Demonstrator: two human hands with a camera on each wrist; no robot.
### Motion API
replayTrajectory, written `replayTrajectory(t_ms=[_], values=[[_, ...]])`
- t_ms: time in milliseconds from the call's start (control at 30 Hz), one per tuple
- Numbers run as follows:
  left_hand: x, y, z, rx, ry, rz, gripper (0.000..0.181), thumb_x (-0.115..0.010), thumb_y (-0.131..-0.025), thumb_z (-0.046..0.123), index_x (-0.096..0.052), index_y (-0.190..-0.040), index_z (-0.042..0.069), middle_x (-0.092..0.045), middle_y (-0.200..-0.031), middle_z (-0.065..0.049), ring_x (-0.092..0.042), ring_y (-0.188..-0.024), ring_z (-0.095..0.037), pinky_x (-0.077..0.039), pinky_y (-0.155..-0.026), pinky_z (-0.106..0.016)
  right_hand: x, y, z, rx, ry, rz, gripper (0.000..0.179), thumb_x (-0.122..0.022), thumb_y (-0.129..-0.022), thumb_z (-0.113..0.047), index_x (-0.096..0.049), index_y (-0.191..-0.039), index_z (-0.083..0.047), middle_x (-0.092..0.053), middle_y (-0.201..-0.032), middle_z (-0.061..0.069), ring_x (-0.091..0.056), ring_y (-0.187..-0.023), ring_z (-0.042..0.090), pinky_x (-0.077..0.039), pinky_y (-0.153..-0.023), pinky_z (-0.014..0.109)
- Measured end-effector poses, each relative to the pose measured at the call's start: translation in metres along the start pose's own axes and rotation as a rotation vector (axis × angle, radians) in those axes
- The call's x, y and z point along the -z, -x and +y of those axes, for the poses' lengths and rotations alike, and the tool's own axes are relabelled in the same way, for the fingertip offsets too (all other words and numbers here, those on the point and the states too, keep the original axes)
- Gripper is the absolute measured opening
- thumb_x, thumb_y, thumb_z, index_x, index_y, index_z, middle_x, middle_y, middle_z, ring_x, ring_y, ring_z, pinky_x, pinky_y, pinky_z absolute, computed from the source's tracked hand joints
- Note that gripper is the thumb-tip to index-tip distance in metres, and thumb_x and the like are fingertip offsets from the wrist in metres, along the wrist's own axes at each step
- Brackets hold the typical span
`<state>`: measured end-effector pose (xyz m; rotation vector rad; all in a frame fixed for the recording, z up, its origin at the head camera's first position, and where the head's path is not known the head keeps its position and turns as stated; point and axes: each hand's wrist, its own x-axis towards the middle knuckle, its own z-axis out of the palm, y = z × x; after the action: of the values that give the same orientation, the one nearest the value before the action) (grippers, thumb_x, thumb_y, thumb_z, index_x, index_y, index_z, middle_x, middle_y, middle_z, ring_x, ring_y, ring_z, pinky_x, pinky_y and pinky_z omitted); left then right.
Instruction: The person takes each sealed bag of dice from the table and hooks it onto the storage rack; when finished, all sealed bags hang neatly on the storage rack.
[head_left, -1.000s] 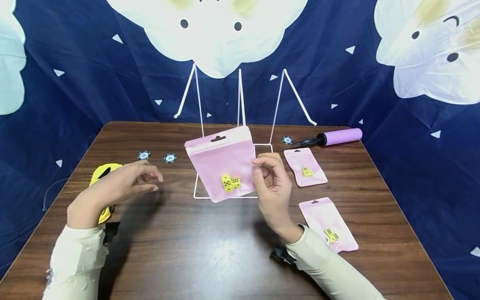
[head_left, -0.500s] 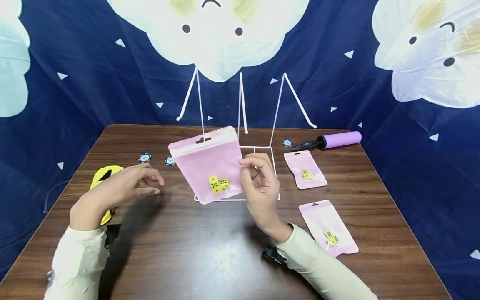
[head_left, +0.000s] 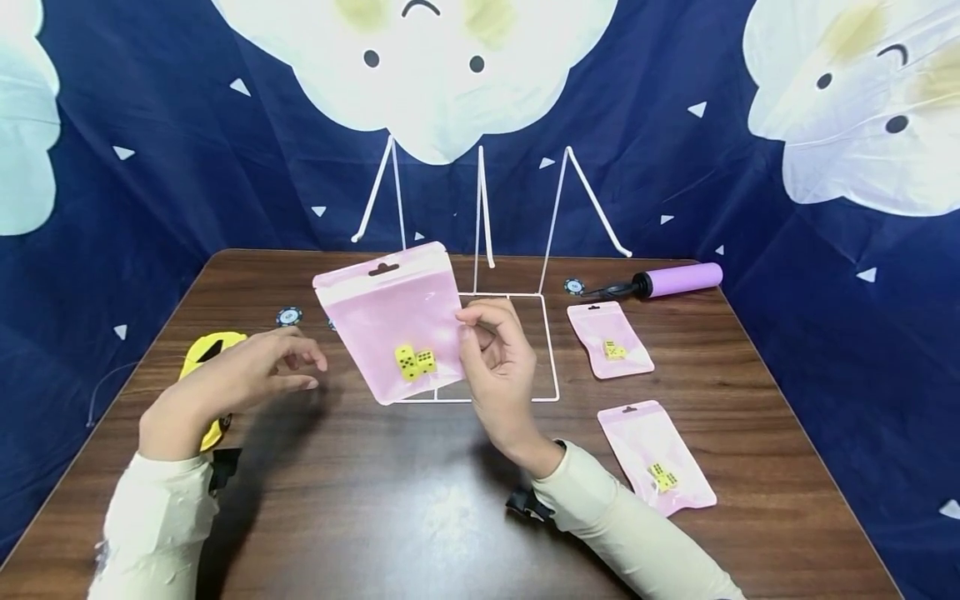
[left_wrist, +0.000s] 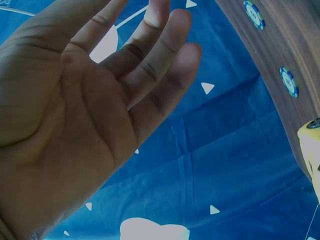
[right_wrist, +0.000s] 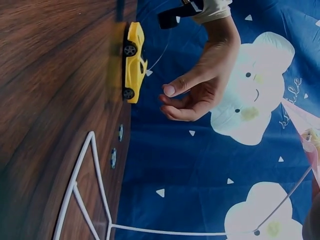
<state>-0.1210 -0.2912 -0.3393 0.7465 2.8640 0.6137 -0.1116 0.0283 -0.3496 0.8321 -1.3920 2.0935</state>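
Observation:
Between thumb and fingers of my right hand [head_left: 502, 379] is the right edge of a pink zip bag [head_left: 386, 312], held up and tilted in the head view. Several yellow dice [head_left: 411, 362] show through its lower part. The bag's edge also enters the right wrist view at far right. My left hand [head_left: 240, 371] hovers at the left, fingers loosely bent, holding nothing; the left wrist view shows its bare palm [left_wrist: 85, 110]. Partly hidden beneath it lies a yellow toy car [right_wrist: 133, 67]. Behind the bag stands a white wire rack [head_left: 550, 347] with three hooks, its base partly covered.
Two more pink bags with dice, one farther back [head_left: 600, 321] and one nearer [head_left: 647, 429], lie at the right. A purple hand pump [head_left: 682, 279] is behind them, beside a poker chip [head_left: 574, 287]. Another chip [head_left: 288, 317] lies at the left; one more is mostly hidden.
My right hand has carried the pink bag leftward, so it now covers most of one poker chip and uncovers more of the rack's base. The left hand has stayed nearly still.

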Motion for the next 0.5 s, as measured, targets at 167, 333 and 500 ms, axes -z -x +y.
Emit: replayTrajectory(t_ms=[167, 333, 500], values=[[0.005, 0.006, -0.004, -0.039, -0.007, 0.064, 0.022, -0.086, -0.090, 0.004, -0.074, -0.106, 0.012, -0.070, -0.105, 0.000, -0.068, -0.089, -0.014, -0.059, -0.079, -0.042, -0.008, -0.003, 0.002, 0.002, -0.024, 0.004, 0.016, -0.053, -0.099, 0.016, -0.055, -0.113, 0.024, -0.059, -0.118, 0.007, -0.063, -0.101, 0.010, -0.054, -0.084, 0.017], [0.012, 0.017, -0.006, -0.045, -0.072, 0.138, 0.024, -0.088, -0.088, 0.007, -0.075, -0.107, 0.015, -0.067, -0.103, 0.006, -0.064, -0.088, -0.011, -0.057, -0.077, -0.037, -0.013, -0.005, 0.005, 0.004, -0.038, -0.001, 0.018, -0.053, -0.099, 0.015, -0.053, -0.113, 0.026, -0.059, -0.118, 0.002, -0.061, -0.101, 0.010, -0.053, -0.085, 0.017], [0.021, 0.028, -0.008, -0.022, -0.146, 0.203, 0.028, -0.090, -0.085, 0.006, -0.076, -0.108, 0.015, -0.065, -0.102, 0.007, -0.058, -0.087, -0.007, -0.054, -0.075, -0.035, -0.016, -0.007, 0.009, -0.001, -0.048, 0.002, 0.019, -0.052, -0.099, 0.016, -0.054, -0.115, 0.026, -0.059, -0.117, 0.000, -0.061, -0.099, 0.010, -0.052, -0.083, 0.017]])
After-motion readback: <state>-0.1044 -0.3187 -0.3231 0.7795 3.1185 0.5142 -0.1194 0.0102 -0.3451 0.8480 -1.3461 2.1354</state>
